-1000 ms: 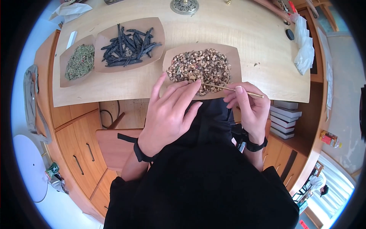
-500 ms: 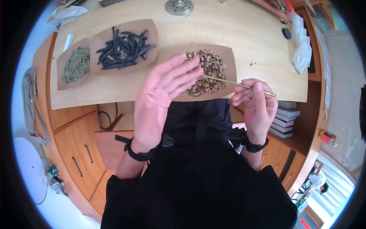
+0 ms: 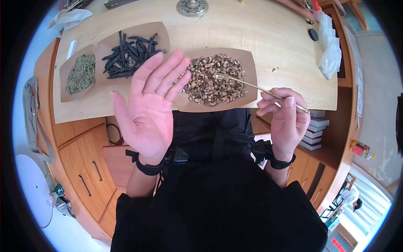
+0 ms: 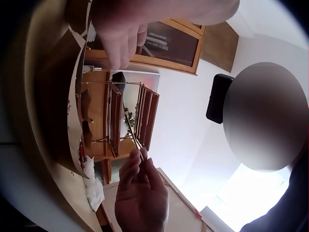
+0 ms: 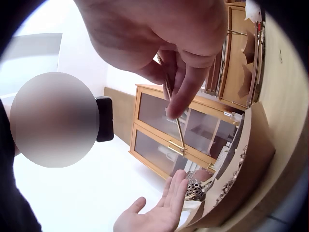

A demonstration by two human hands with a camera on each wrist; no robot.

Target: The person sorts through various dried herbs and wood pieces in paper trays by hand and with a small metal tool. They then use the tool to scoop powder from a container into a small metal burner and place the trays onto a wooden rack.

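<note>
My right hand [image 3: 287,122] pinches a slender brass spoon [image 3: 264,90] between thumb and fingers. The spoon's small widened tip overlaps a heap of brown dried chopped pieces [image 3: 214,86] in the head view. That heap lies in a brown paper tray [image 3: 251,77] at the table's front edge. My left hand [image 3: 149,115] is raised, palm up with fingers extended and nothing held. Its fingers overlap the edges of two trays. In the right wrist view the left palm [image 5: 154,215] faces up beside the tray, and the spoon tip [image 5: 183,151] points down.
Black dried pods [image 3: 130,50] fill a second paper tray [image 3: 161,35], and green dried herb [image 3: 82,73] a third at the left. A pierced metal burner [image 3: 192,6] stands at the back. A white plastic bag [image 3: 329,54] and a black disc [image 3: 313,34] lie on the right.
My left hand has lifted off the heap, turned palm up and moved left. The right hand has kept hold of the spoon, drawing it slightly right and raising its tip.
</note>
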